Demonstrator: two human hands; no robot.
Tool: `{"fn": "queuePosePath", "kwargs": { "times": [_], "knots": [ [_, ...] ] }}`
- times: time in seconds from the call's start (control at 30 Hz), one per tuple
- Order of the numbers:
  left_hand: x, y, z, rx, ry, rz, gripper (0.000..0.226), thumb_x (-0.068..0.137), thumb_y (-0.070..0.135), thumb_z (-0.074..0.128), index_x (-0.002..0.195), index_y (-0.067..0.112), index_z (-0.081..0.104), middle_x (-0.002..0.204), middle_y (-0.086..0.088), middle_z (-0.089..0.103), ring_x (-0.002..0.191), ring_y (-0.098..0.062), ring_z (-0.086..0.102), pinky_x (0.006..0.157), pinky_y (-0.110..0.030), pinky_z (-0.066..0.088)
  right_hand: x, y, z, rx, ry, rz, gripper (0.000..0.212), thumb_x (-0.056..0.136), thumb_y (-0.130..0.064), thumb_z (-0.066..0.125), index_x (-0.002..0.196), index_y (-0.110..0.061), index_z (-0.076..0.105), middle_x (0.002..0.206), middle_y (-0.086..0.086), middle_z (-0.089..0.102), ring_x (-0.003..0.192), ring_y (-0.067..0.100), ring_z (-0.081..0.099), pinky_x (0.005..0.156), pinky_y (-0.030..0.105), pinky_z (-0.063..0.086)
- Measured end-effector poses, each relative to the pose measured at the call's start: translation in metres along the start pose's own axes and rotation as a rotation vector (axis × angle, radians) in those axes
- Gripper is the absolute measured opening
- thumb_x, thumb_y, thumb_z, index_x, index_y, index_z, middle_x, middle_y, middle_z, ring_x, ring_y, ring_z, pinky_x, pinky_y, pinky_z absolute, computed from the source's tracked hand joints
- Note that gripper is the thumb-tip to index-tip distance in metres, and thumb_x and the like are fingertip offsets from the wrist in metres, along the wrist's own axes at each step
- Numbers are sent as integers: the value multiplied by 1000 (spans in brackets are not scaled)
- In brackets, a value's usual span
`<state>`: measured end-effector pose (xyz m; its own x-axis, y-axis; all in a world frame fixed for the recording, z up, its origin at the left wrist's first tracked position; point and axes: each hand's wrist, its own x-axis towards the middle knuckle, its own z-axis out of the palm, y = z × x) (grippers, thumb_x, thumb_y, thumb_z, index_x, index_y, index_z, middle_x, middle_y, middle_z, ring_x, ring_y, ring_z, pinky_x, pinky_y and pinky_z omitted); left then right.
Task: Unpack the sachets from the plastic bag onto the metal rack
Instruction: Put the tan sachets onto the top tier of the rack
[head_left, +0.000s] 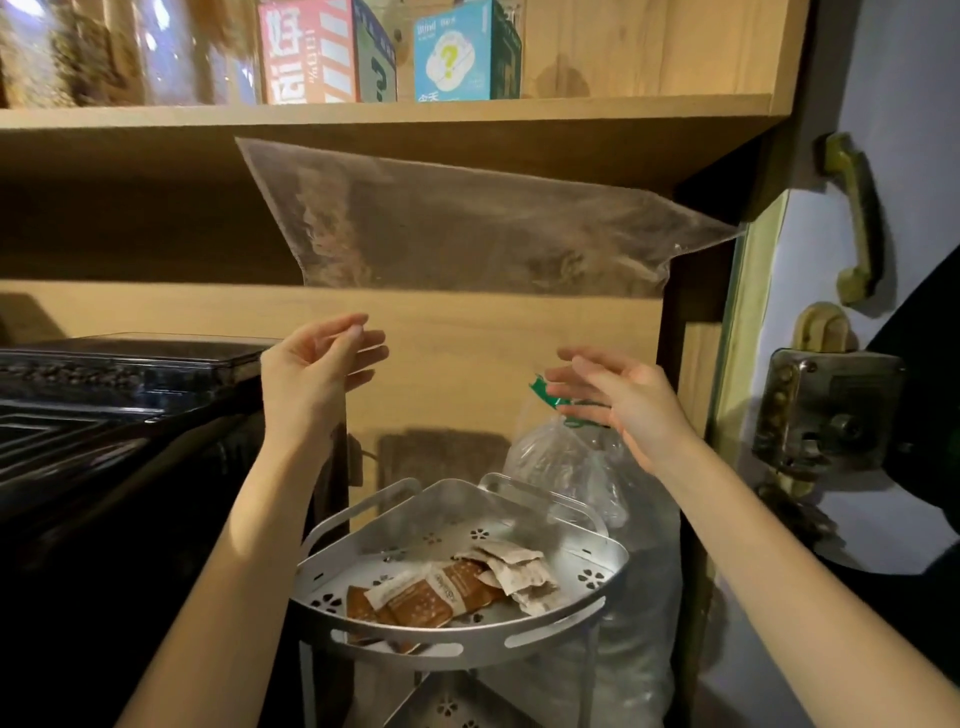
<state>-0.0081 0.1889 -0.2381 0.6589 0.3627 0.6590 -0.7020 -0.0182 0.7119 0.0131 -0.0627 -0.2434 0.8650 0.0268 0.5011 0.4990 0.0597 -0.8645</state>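
Fingers of the left hand (317, 364) and right hand (618, 400) are hanging loosely spread, grasping nothing. Above the fingertips, apart from them, the clear plastic bag (467, 228) is floating flat under the wooden shelf (363, 119). Below and between the hands, sachets (452, 587) are lying in the metal rack (467, 649). Behind the right fingers a green-tied bag (561, 457) is standing; beside the left wrist, a black appliance (104, 405) is crowding the room.
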Motion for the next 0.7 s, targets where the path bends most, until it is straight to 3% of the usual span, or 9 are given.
{"fn": "queuePosePath", "kwargs": {
  "times": [0.13, 0.27, 0.37, 0.5, 0.6, 0.63, 0.7],
  "knots": [
    [-1, 5, -1, -2, -69, -30, 13, 89, 14, 56, 97, 12, 66, 67, 9, 73, 66, -8, 70, 60, -18, 56, 3, -9, -6, 51, 29, -2, 15, 91, -11, 53, 97, -11, 66, 83, 5, 72, 72, 15, 69, 63, 25, 58],
    [-3, 10, -6, -2, -157, -61, 15, 89, 16, 54, 100, 13, 65, 66, 7, 73, 64, -8, 70, 57, -18, 56, 2, -19, -15, 125, -41, 24, 13, 90, -11, 54, 95, -10, 66, 79, 5, 72, 68, 14, 70, 58, 23, 57],
    [-4, 11, -12, -40, -232, -123, 15, 86, 18, 56, 97, 19, 65, 67, 3, 74, 59, -9, 70, 50, -19, 55, 0, -23, -24, 161, -57, 70, 13, 89, -13, 54, 92, -12, 66, 75, 2, 74, 67, 14, 70, 55, 23, 56],
    [-10, 8, -15, -167, -305, -216, 10, 79, 19, 65, 83, 11, 67, 76, -8, 75, 57, -9, 69, 43, -16, 51, -6, -21, -33, 261, -100, 141, 16, 89, -15, 52, 90, -18, 68, 74, -3, 74, 65, 8, 68, 51, 19, 53],
    [-15, 4, -25, -184, -432, -108, 50, 43, 52, 84, 84, 26, 73, 91, 5, 74, 75, 0, 68, 62, -16, 55, -10, -20, -41, 310, -11, 285, 35, 89, -5, 53, 85, -34, 73, 64, -23, 65, 65, -19, 57, 58, 1, 44],
    [-16, 5, -27, -141, -446, -118, 67, 30, 59, 85, 85, 23, 71, 90, 3, 73, 74, 0, 68, 61, -16, 55, -12, -16, -47, 307, -69, 266, 29, 88, -4, 54, 96, -25, 72, 66, -21, 63, 67, -19, 56, 60, 2, 44],
    [-18, 3, -31, -145, -481, -236, 83, 18, 54, 88, 85, 11, 65, 86, -11, 72, 68, -12, 70, 51, -21, 55, -17, -13, -51, 340, -172, 211, 24, 84, -6, 54, 107, -3, 61, 76, -4, 70, 65, 0, 65, 54, 14, 51]
  ]
}}
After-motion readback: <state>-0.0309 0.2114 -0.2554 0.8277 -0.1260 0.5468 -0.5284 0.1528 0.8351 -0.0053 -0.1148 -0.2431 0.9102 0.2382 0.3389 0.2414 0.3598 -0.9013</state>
